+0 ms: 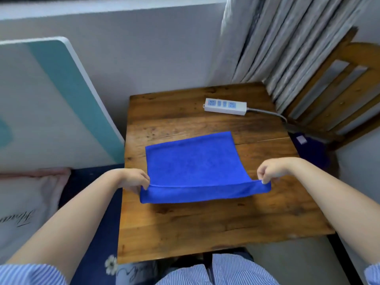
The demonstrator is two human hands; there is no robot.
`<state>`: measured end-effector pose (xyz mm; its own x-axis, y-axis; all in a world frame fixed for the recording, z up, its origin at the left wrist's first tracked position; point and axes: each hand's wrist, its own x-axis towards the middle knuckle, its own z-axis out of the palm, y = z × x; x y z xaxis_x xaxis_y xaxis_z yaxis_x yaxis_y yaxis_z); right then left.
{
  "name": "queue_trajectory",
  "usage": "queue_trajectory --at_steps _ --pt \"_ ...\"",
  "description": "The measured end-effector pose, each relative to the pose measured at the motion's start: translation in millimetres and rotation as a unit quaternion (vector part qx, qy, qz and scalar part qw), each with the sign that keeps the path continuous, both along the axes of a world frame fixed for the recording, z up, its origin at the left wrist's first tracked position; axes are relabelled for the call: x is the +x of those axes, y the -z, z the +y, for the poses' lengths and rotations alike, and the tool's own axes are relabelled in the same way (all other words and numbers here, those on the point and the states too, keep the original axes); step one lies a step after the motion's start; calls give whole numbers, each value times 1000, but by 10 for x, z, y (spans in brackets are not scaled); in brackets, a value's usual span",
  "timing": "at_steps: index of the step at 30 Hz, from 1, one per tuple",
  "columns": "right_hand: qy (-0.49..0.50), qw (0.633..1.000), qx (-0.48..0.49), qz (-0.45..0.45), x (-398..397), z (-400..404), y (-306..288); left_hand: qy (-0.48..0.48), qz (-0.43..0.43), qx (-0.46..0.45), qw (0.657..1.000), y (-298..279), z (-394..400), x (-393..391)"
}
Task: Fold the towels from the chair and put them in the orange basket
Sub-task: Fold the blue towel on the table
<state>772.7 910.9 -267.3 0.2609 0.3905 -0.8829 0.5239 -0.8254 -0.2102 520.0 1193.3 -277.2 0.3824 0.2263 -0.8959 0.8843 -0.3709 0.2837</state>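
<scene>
Towel (193, 161) first: a blue, fine-piled microfibre cloth, rectangular, lying on the middle of the counter (205, 227), its far part flat and its near edge lifted and turned over into a soft roll. The step in hand looks like the first fold. Both near corners are raised, and the next move would call for carrying them evenly away from the person to meet the far edge, keeping the two sides level so the halves line up.

Largest around the towel is the counter itself, dark knotty planks with a seam running across behind the cloth. Beyond the towel and to its right stands the slatted wooden chair (337, 95), with something dark blue on its seat, possibly another towel; I cannot tell. Behind the towel lies a white power strip (225, 106), hard plastic, its grey cord trailing toward the chair. No orange basket is in view.

Smallest, at the towel's near corners: the left hand (135, 178) pinches the left corner with curled fingers, and the right hand (271, 170) pinches the right corner between thumb and fingertips.
</scene>
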Motion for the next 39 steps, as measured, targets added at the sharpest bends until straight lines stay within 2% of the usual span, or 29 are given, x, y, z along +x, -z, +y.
queue_trajectory --at_steps 3,6,8,13,17,21,23,29,39 --pt "9 994 -84 65 -99 -73 153 16 52 -25 998 117 -82 -54" --pt "7 992 -96 83 -125 -32 240 -15 69 -52 996 226 -74 -84" --pt "8 994 -80 75 -115 35 266 -48 45 -41 997 241 -55 -76" --pt "-29 992 87 -92 41 222 362 -150 -76 25 985 355 71 0" --pt "23 957 232 -171 273 398 374 -183 -162 115 963 565 272 96" --pt "73 920 316 -222 478 601 532 -281 -236 142 919 776 418 209" --pt "94 905 343 -235 527 718 610 -314 -256 170 898 855 456 277" --pt "122 904 336 -233 722 1059 953 -370 -256 234 862 1095 484 549" --pt "161 879 372 -252 767 1166 1369 -358 -245 298 850 1275 500 728"
